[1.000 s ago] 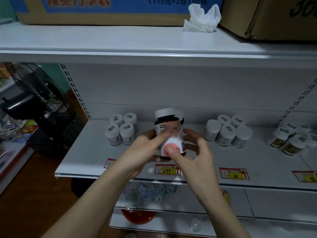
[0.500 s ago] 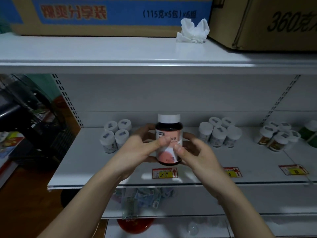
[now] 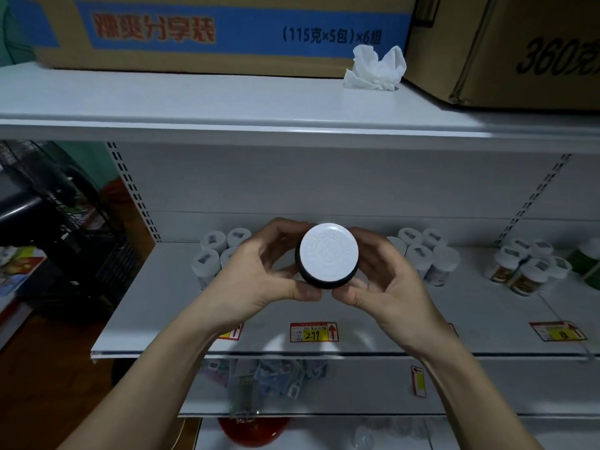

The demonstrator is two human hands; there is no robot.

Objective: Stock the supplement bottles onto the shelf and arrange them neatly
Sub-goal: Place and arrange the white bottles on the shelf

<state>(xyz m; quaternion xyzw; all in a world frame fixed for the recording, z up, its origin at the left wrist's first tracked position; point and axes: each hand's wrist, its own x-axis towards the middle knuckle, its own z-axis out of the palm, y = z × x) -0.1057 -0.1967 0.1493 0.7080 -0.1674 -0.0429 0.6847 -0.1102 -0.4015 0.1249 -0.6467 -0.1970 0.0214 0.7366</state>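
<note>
At frame centre, the left hand (image 3: 259,274) and right hand (image 3: 386,280) clasp a dark bottle (image 3: 328,256) from both sides, its white cap facing the camera, above the shelf (image 3: 168,306). Behind, white-capped bottles (image 3: 216,254) stand left and right.

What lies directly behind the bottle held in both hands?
The bottle hides the shelf area directly behind it; only the white back panel above shows. Anything there is covered.
</note>
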